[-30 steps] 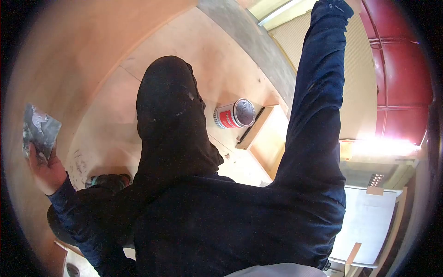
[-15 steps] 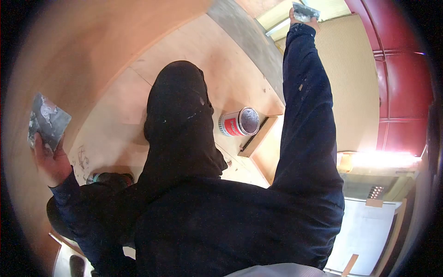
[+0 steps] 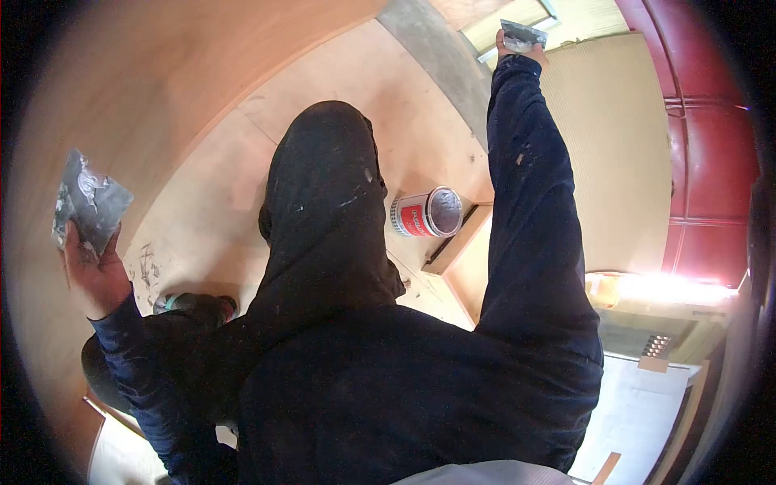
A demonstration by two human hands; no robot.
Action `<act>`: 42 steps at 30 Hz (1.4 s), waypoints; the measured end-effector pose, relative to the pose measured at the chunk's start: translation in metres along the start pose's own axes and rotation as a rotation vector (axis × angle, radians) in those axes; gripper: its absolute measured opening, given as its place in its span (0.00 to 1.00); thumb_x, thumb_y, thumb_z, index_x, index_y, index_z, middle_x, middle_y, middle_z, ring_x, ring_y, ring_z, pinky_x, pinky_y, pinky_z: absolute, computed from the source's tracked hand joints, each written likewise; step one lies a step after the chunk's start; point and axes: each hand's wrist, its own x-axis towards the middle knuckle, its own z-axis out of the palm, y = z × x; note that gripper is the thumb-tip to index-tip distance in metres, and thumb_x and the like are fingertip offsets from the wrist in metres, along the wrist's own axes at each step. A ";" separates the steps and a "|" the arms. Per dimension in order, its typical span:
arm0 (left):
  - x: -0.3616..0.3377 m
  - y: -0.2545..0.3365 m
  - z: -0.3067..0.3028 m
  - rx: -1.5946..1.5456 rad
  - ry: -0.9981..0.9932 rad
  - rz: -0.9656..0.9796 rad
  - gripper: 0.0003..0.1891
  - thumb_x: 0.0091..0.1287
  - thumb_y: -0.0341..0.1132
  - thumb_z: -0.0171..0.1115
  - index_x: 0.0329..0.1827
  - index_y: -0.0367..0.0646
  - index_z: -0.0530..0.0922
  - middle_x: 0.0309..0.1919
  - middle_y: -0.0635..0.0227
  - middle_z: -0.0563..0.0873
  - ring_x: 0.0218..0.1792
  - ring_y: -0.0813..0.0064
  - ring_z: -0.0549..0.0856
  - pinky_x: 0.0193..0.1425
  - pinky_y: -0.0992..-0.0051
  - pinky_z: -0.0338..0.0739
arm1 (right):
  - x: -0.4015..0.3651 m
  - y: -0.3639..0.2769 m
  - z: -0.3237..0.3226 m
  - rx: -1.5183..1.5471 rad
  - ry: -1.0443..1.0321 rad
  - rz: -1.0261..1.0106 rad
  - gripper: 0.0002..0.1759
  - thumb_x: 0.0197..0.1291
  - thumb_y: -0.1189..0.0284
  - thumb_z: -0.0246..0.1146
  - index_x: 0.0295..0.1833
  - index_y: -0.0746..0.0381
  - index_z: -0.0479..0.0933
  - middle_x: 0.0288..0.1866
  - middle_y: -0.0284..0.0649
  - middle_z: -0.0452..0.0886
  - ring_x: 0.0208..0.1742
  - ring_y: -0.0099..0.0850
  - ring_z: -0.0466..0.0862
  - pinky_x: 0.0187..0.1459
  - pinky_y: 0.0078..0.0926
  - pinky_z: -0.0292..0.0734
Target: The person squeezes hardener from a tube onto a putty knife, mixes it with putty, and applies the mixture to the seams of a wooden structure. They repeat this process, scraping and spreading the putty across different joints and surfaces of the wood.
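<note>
My left hand [image 3: 95, 279] is closed on the lower edge of a flat metal putty blade [image 3: 107, 208], held up at the left. A smear of pale grey putty [image 3: 89, 183] lies on its face. Far out at the top right, my right hand [image 3: 533, 56] grips a second metal putty blade [image 3: 525, 34], spotted with filler. That arm is stretched straight out, close to a pale panel with a slot. Between my knee and the right arm, an open can [image 3: 412, 217] with a red and white label holds grey paste [image 3: 445, 212].
The can stands on a pale wooden floor [image 3: 339, 77] beside a wooden ledge [image 3: 461, 242]. A ribbed tan sheet [image 3: 618, 153] and dark red panels [image 3: 715, 162] line the right. A bright lamp [image 3: 671, 288] glows below them. A curved wooden wall [image 3: 186, 56] rises at the left.
My right hand and its blade appear slightly lower and further left in the view. The left blade has shifted slightly up and right. Both hands keep their hold.
</note>
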 end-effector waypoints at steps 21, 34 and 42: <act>-0.006 0.019 -0.036 0.192 -0.024 -0.056 0.15 0.70 0.36 0.55 0.56 0.38 0.75 0.53 0.61 0.83 0.52 0.68 0.83 0.53 0.67 0.79 | -0.217 0.240 -0.234 -1.655 -0.324 0.094 0.16 0.64 0.65 0.58 0.55 0.56 0.79 0.43 0.52 0.83 0.44 0.46 0.84 0.50 0.39 0.77; -0.030 0.028 0.003 0.016 -0.026 -0.073 0.15 0.69 0.36 0.57 0.55 0.39 0.76 0.52 0.62 0.84 0.50 0.69 0.84 0.51 0.70 0.80 | -0.279 0.275 -0.167 -2.130 -0.447 0.461 0.22 0.60 0.69 0.55 0.60 0.40 0.73 0.62 0.45 0.68 0.66 0.43 0.66 0.63 0.50 0.65; -0.020 0.025 -0.025 0.189 0.026 -0.010 0.15 0.69 0.36 0.57 0.55 0.38 0.76 0.52 0.62 0.84 0.50 0.69 0.84 0.53 0.70 0.79 | -0.276 0.306 -0.174 -2.083 -0.281 0.342 0.17 0.62 0.65 0.54 0.57 0.43 0.74 0.62 0.46 0.68 0.65 0.44 0.67 0.60 0.51 0.66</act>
